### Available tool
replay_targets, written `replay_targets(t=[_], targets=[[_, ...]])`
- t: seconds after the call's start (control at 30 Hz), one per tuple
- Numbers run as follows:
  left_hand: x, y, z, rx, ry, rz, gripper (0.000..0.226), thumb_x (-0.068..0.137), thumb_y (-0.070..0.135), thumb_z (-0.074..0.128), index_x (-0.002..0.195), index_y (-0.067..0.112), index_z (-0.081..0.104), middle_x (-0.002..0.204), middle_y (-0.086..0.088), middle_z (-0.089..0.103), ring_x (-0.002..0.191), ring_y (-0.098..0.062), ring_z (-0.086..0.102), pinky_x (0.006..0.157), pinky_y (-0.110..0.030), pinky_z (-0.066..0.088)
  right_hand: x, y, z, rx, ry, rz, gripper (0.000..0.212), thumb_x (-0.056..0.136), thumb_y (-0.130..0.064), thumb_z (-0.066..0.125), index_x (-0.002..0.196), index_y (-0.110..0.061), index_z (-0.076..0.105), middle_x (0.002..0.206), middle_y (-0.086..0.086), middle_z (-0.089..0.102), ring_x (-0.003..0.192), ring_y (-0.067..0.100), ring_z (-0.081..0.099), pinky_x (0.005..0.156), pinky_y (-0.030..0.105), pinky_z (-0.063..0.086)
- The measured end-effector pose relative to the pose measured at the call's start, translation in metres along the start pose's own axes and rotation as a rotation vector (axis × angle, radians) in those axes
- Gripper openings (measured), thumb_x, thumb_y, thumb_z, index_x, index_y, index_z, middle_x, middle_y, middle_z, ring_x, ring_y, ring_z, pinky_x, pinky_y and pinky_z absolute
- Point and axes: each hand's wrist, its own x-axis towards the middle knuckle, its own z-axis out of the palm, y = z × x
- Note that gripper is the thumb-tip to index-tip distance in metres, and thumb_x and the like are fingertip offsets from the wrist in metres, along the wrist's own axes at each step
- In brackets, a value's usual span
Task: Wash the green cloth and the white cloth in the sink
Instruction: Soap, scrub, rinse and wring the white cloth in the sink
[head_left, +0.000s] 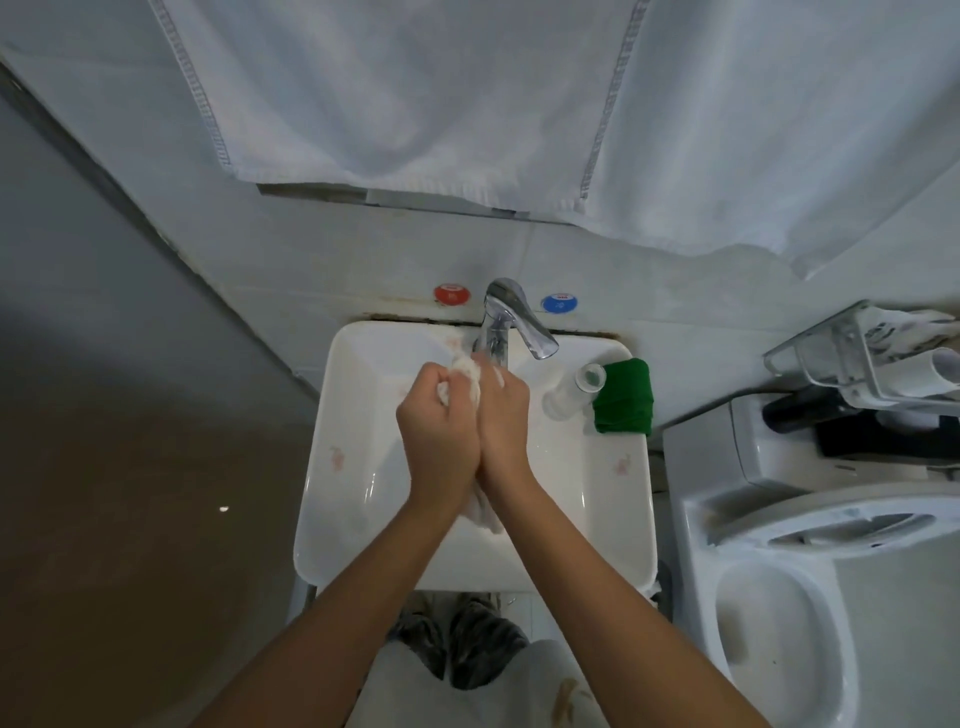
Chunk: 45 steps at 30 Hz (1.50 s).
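Over the white sink (613, 499), my left hand (436, 426) and my right hand (504, 415) are pressed together around the white cloth (465, 376). Both grip it, and a bunched part shows above my fingers just under the chrome tap (501, 322). A tail of the cloth hangs below my wrists. The green cloth (623, 397) lies folded on the sink's back right rim, untouched. I cannot tell whether water is running.
A clear glass (576, 392) lies beside the green cloth on the rim. Red (452, 294) and blue (559, 303) knobs sit on the wall behind the tap. A toilet (779, 597) stands at the right, a white towel (467, 104) hangs above, and a wall shelf (862, 358) is at right.
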Motion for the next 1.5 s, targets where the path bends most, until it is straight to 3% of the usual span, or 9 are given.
replay_targets(t=[0.07,0.23,0.5,0.63,0.83,1.0,1.27,1.37,1.5], targets=[[0.019,-0.006,-0.002,-0.004,-0.010,0.020,0.028,0.094,0.008,0.051,0.067,0.009,0.047,0.057,0.005,0.046,0.054,-0.003,0.047,0.051,-0.013,0.036,-0.008,0.010,-0.005,0.040,-0.016,0.048,0.032,0.096,-0.028,0.049,0.069,-0.014,0.058,0.067,0.005,0.060,0.064,0.015,0.056,0.062,0.033,0.047],[0.035,-0.011,-0.016,-0.022,-0.202,0.031,0.025,0.092,0.015,0.058,0.069,0.012,0.050,0.058,0.007,0.049,0.052,-0.002,0.046,0.052,-0.014,0.038,-0.003,0.005,-0.033,-0.253,-0.142,-0.160,0.036,0.097,-0.028,0.049,0.071,-0.004,0.053,0.071,0.017,0.055,0.066,0.015,0.046,0.063,0.031,0.038],[0.072,-0.009,-0.062,0.170,-0.674,0.117,0.018,0.080,0.019,0.071,0.068,0.028,0.061,0.071,0.016,0.062,0.066,0.001,0.055,0.062,-0.011,0.042,0.009,-0.012,-0.077,-0.659,-0.345,-0.414,0.027,0.092,-0.038,0.060,0.082,-0.014,0.055,0.070,-0.007,0.052,0.068,0.016,0.049,0.062,0.032,0.037],[0.083,-0.010,-0.079,0.293,-0.824,0.091,0.011,0.068,0.043,0.065,0.078,0.040,0.063,0.083,0.014,0.066,0.080,-0.010,0.061,0.077,-0.033,0.049,0.014,-0.031,-0.090,-0.801,-0.453,-0.405,0.023,0.090,-0.041,0.062,0.084,-0.023,0.050,0.070,-0.010,0.052,0.066,0.013,0.051,0.064,0.033,0.042],[0.082,0.006,-0.074,1.124,-0.850,0.309,0.043,0.089,0.032,0.058,0.129,0.031,0.041,0.115,0.001,0.061,0.096,-0.024,0.059,0.075,-0.033,0.044,0.017,-0.036,-0.085,-1.191,-0.433,-0.425,0.024,0.085,-0.042,0.064,0.078,-0.024,0.050,0.073,-0.006,0.054,0.078,0.020,0.055,0.065,0.033,0.040],[0.083,0.006,-0.063,1.409,-0.983,0.414,0.022,0.087,0.038,0.057,0.096,0.018,0.056,0.090,0.002,0.057,0.082,-0.019,0.054,0.053,-0.027,0.029,0.021,-0.030,-0.079,-1.368,-0.484,-0.507,0.024,0.083,-0.039,0.062,0.070,-0.025,0.048,0.073,-0.004,0.054,0.078,0.020,0.055,0.064,0.031,0.038],[0.082,-0.019,-0.064,0.714,-0.996,0.026,0.014,0.081,0.014,0.060,0.076,0.012,0.048,0.076,-0.003,0.056,0.074,-0.026,0.053,0.059,-0.031,0.035,0.024,-0.017,-0.082,-0.684,-0.486,-0.209,0.047,0.089,-0.051,0.058,0.068,-0.009,0.055,0.063,0.001,0.049,0.062,0.011,0.045,0.062,0.030,0.037],[0.075,-0.028,-0.062,0.713,-0.965,0.002,0.009,0.089,0.018,0.052,0.085,0.018,0.044,0.084,-0.003,0.060,0.079,-0.027,0.056,0.065,-0.038,0.044,0.026,-0.008,-0.080,-0.481,-0.371,-0.129,0.046,0.086,-0.028,0.068,0.058,-0.019,0.033,0.056,-0.007,0.032,0.054,0.009,0.033,0.054,0.026,0.028],[0.070,-0.030,-0.062,0.740,-0.898,0.024,0.008,0.095,0.023,0.047,0.097,0.021,0.039,0.084,-0.006,0.060,0.074,-0.025,0.058,0.063,-0.038,0.046,0.029,0.000,-0.075,-0.514,-0.351,-0.119,0.042,0.083,-0.022,0.071,0.063,-0.020,0.033,0.060,-0.006,0.036,0.055,0.010,0.033,0.052,0.026,0.027]])
